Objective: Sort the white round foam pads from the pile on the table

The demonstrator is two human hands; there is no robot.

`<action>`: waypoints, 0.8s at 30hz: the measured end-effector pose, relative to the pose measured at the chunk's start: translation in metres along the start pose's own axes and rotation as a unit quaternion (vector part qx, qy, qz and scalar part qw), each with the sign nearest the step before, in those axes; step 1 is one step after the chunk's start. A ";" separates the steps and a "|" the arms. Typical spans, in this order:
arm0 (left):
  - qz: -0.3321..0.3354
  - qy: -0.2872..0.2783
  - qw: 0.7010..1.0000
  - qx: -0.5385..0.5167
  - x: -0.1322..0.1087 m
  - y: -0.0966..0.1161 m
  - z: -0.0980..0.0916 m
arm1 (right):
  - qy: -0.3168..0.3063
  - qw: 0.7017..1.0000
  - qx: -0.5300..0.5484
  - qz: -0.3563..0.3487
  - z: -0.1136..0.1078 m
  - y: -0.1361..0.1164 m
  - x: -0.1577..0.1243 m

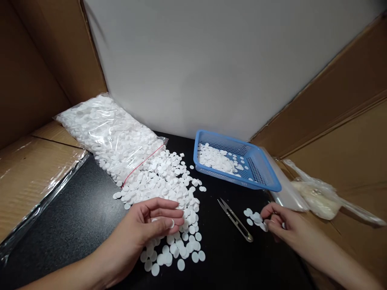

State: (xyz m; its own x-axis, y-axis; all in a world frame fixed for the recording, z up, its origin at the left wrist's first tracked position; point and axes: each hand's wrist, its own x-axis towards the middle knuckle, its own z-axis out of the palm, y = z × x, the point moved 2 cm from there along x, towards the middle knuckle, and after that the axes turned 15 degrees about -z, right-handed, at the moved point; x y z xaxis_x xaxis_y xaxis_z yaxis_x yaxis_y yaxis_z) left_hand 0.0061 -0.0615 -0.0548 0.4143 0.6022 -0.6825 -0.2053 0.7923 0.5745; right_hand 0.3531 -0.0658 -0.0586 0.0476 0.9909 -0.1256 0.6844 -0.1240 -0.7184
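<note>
A heap of small white round discs spills from an open clear plastic bag onto the black table. My left hand lies over the near part of the heap, palm turned up, fingers curled loosely around a few discs. My right hand is at the right, fingertips pinched on discs at the edge of a small cluster of discs. Metal thread snips lie between my hands, touched by neither.
A blue plastic basket holding several white discs stands behind the snips. A clear bag with pale contents lies at the right on cardboard. Cardboard boxes flank both sides and a white wall stands behind.
</note>
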 end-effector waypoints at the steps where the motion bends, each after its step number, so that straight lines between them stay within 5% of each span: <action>1: 0.010 0.009 1.000 -0.001 0.000 0.003 -0.002 | 0.023 1.000 0.003 0.003 -0.003 -0.003 -0.001; 5: 0.034 0.050 0.998 -0.003 -0.005 0.020 -0.012 | 0.035 0.990 0.128 -0.041 0.003 -0.031 -0.005; 8: 0.040 0.056 0.997 0.017 -0.009 0.031 -0.018 | -0.041 0.956 0.282 -0.068 0.031 -0.060 -0.007; 11: 0.041 0.068 0.995 0.065 -0.011 0.033 -0.023 | -0.133 0.931 0.326 -0.099 0.068 -0.080 -0.006; 16: 0.054 0.072 0.971 0.223 -0.011 0.025 -0.023 | -0.052 0.977 0.058 -0.197 0.099 -0.084 -0.003; 21: 0.126 0.096 0.901 0.405 -0.010 0.024 -0.020 | -0.043 0.951 -0.074 -0.297 0.107 -0.081 -0.007; 24: 0.133 0.112 0.883 0.435 -0.009 0.025 -0.019 | -0.022 0.937 -0.090 -0.336 0.112 -0.077 -0.008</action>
State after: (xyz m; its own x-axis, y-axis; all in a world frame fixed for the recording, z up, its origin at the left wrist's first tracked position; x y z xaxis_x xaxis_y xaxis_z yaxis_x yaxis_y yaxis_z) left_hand -0.0195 -0.0453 -0.0433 0.2489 0.8375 -0.4864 0.5306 0.3022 0.7919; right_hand 0.2188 -0.0696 -0.0785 -0.4657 0.8386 0.2827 0.6609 0.5420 -0.5190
